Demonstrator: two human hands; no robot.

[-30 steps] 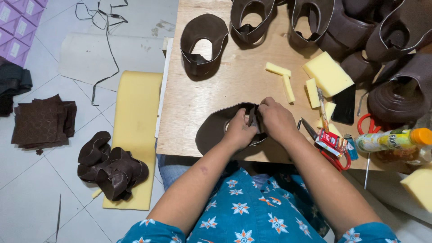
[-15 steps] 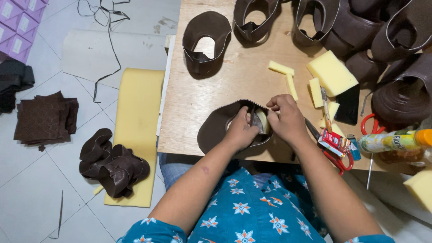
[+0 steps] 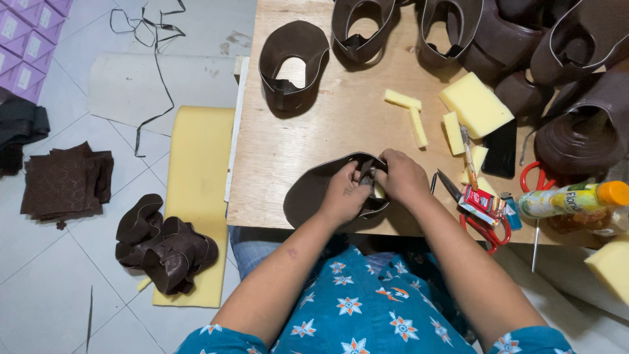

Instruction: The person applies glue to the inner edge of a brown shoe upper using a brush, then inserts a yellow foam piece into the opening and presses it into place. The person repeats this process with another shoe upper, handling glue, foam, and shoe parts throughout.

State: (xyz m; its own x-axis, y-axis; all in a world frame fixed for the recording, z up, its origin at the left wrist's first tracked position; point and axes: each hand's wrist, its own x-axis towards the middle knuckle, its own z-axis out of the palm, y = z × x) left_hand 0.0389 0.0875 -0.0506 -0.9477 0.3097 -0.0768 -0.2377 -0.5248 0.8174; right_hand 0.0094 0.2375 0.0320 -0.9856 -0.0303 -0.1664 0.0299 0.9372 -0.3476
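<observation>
Head view shows a dark brown curved leather shoe upper (image 3: 314, 193) at the near table (image 3: 295, 144) edge, long axis left to right. It looks light, floppy and easily creased, best pinched along its rim. Left hand (image 3: 345, 193) and right hand (image 3: 401, 178) both pinch its right end. Red-handled scissors (image 3: 481, 226) lie right.

A plywood table (image 3: 308, 137) carries a flat brown leather piece (image 3: 308, 196) at its near edge. Beyond that piece stand looped leather uppers (image 3: 293, 64) (several crowd the far right corner); right of it lie yellow foam blocks (image 3: 476, 103), red scissors (image 3: 481, 226) and a bottle (image 3: 570, 198).
</observation>
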